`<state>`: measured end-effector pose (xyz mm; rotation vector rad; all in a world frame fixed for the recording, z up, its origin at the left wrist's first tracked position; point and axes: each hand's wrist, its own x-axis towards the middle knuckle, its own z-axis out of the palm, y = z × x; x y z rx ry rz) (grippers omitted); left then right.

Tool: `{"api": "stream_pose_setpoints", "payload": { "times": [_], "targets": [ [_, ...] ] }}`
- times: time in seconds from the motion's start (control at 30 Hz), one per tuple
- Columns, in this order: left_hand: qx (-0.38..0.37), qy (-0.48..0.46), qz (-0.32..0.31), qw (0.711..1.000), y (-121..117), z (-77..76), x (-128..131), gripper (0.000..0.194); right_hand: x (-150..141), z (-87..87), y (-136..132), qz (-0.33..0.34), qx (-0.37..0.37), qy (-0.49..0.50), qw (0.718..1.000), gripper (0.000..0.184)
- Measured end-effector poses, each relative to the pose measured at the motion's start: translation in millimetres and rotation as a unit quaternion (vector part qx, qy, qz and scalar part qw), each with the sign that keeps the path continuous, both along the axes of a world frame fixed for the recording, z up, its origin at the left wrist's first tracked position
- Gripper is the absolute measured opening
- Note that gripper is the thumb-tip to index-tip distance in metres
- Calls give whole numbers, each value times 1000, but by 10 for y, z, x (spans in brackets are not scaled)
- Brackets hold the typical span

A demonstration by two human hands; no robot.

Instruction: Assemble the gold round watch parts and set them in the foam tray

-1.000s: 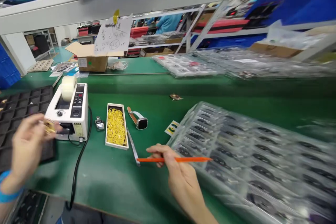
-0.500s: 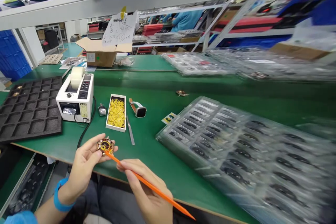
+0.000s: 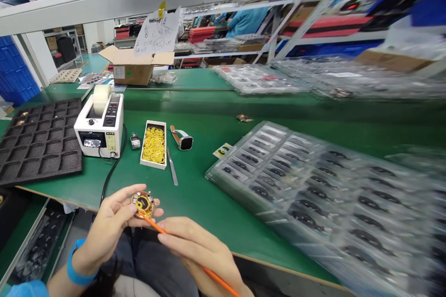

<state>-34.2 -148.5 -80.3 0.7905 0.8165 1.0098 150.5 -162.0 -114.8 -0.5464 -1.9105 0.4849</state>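
My left hand (image 3: 111, 227) is shut on a small round gold-rimmed part (image 3: 143, 204) with a yellow and black face, perhaps a watch component, held at the fingertips over the bench's front edge. My right hand (image 3: 198, 250) grips a slim orange plastic stick (image 3: 163, 232), and its tip meets the lower edge of the round part. The right hand's fingers hide the stick's middle. A blue band (image 3: 78, 264) circles my left wrist.
A white tape dispenser (image 3: 99, 123) and black foam tray (image 3: 42, 146) stand left on the green bench. Ahead lie a box of yellow rubber bands (image 3: 153, 145), a smartwatch (image 3: 184, 142) and steel tweezers (image 3: 171, 165). Large clear blister trays (image 3: 306, 195) fill the right.
My left hand has moved from over the foam tray to the front of the bench with the round part. The orange stick's tip has come onto the part, and my right hand now sits beside my left.
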Motion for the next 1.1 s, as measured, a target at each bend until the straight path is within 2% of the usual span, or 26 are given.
{"api": "stream_pose_setpoints", "payload": {
  "times": [0.1, 0.17, 0.27, 0.37, 0.47, 0.57, 0.63, 0.73, 0.8, 0.9, 0.97, 1.03, 1.07, 1.1],
  "targets": [
    [-26, 11, 6, 1000, 18, -29, 17, 42, 71, -18, -14, -10, 78, -119, 990, 28],
    [-31, 13, 11, 999, 29, -65, 31, 42, 81, -37, -40, -15, 97, -152, 984, 28],
    [-15, 8, 23, 1000, 25, -115, 59, 45, 15, -74, -91, -74, 80, -53, 993, 32],
    [16, 12, 34, 999, -1, -140, 102, 45, -121, -75, -124, -164, 28, 74, 983, 33],
    [40, 20, 48, 998, -33, -141, 154, 44, -250, -38, -112, -209, -10, 107, 972, 37],
    [48, 24, 64, 996, -51, -140, 194, 46, -320, -42, -57, -219, -6, 106, 970, 38],
    [48, 27, 73, 996, -49, -152, 203, 47, -334, -85, -14, -210, 40, 80, 974, 40],
    [36, 34, 72, 996, -17, -196, 185, 49, -324, -165, 33, -190, 126, -8, 974, 38],
    [21, 39, 62, 997, 31, -251, 157, 52, -293, -183, 58, -176, 142, -76, 971, 34],
    [3, 47, 65, 997, 146, -376, 103, 57, -172, -104, 153, -142, 121, -113, 976, 29],
    [-2, 50, 83, 995, 236, -473, 67, 59, -24, 27, 302, -154, 99, -98, 978, 25],
    [-6, 48, 93, 995, 314, -565, 37, 60, 158, 194, 538, -239, 46, -115, 963, 23],
    [-6, 45, 92, 995, 343, -605, 25, 60, 248, 278, 683, -306, -1, -151, 940, 27],
    [-3, 43, 91, 995, 364, -642, 16, 59, 329, 352, 840, -366, -62, -218, 903, 31]
  ]
}}
